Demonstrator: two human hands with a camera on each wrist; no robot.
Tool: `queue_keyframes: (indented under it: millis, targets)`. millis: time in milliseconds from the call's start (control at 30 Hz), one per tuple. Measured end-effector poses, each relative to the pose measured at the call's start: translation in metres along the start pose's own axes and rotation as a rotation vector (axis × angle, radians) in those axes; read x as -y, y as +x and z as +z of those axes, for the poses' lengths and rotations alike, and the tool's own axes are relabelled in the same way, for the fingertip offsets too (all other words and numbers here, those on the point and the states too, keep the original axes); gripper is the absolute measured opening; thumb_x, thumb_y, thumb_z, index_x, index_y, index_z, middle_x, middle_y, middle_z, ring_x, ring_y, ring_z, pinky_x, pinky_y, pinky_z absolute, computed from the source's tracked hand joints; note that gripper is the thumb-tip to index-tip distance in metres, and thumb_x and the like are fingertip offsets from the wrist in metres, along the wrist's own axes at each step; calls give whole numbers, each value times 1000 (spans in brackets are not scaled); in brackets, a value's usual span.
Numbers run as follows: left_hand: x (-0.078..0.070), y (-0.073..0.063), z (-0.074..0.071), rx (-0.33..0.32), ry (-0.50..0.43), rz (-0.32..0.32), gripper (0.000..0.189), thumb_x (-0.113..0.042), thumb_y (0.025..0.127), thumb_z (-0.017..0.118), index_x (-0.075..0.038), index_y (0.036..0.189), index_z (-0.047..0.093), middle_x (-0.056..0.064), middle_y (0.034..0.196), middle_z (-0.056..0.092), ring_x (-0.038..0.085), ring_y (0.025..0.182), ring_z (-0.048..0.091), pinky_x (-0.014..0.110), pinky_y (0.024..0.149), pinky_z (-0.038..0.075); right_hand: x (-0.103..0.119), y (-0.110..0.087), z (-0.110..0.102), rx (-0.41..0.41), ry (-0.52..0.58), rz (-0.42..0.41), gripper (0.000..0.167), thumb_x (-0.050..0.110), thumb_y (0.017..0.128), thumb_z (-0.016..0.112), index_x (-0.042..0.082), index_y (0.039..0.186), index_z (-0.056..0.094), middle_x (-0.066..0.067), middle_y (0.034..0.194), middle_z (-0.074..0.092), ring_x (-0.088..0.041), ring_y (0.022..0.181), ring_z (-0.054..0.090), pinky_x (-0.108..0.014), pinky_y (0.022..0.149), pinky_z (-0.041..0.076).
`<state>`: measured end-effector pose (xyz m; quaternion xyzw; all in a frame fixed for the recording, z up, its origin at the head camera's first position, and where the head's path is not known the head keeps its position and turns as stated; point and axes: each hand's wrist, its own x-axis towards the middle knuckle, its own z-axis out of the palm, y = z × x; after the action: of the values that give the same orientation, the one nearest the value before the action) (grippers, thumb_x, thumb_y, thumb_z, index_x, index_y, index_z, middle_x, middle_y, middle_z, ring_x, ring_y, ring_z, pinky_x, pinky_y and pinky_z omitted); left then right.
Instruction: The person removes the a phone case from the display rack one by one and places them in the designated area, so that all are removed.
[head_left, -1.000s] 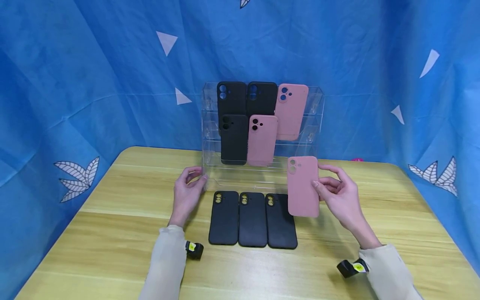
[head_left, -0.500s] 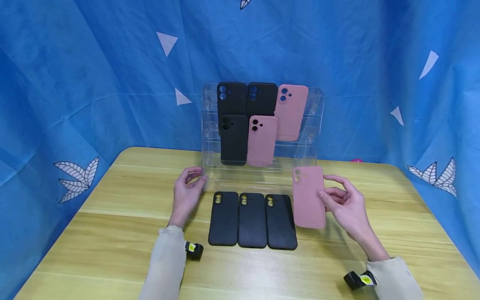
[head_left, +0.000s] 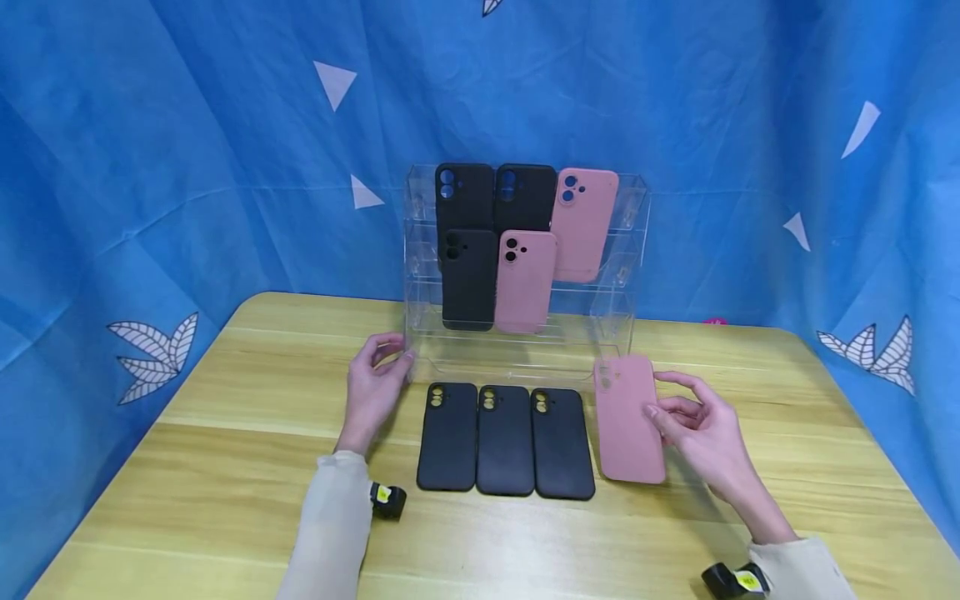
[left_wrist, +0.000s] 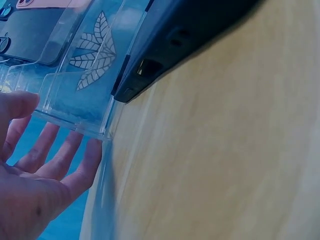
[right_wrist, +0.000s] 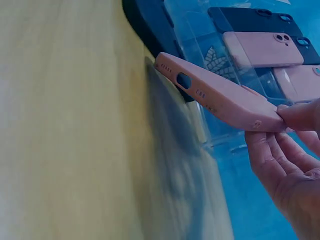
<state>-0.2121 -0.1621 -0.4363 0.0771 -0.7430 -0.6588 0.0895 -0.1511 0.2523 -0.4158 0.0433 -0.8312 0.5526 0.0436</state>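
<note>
My right hand (head_left: 702, 433) pinches a pink phone case (head_left: 628, 429) by its right edge, thumb on the back and fingers beneath. In the right wrist view the case (right_wrist: 220, 95) is tilted over the table, its port end toward the camera. To its left, three black phone cases (head_left: 506, 440) lie side by side on the wooden table. My left hand (head_left: 375, 387) holds the left side of a clear tiered display rack (head_left: 573, 354); in the left wrist view its fingertips touch the rack's side panel. Several black and pink cases (head_left: 527, 283) stand in the rack's tiers.
A blue curtain (head_left: 225, 125) with white leaf and triangle prints hangs behind the table (head_left: 247, 467). The rack stands near the table's back edge. Black wrist cameras (head_left: 388, 502) sit by both cream sleeves (head_left: 330, 517).
My right hand has lowered the pink case toward me and slightly right, away from the rack and clear of the rightmost black case. My left hand stays at the rack.
</note>
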Motion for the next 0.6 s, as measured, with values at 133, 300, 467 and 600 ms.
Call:
queue_keyframes:
  millis: [133,300,467,600]
  targets:
    - [-1,0,1,0,1,-6,32,-14,97,69,-7,128,61,15,135,64,34,120,67,40,87,63,-3,-3,-2,31,33,32,46,4,97,67,5,140,50,14,91,76,-5,82,75,-29,64,63]
    - [1,0,1,-3,7,-1,32,-13,97,68,-7,127,61,16,134,64,35,119,67,37,85,63,-3,-4,-3,51,60,54,47,6,97,68,7,141,49,13,92,76,-5,83,75,-30,65,64]
    - [2,1,0,-8,18,6,31,-13,98,67,-7,127,61,15,134,64,34,118,67,33,83,64,-3,-3,-4,64,74,63,48,7,97,69,8,141,49,13,93,76,-6,84,75,-31,65,64]
    - [2,1,1,-12,12,10,31,-12,97,67,-7,127,61,15,133,64,34,117,67,33,82,64,-2,-1,-2,53,49,45,48,9,98,69,8,141,49,15,93,76,-5,82,75,-31,63,63]
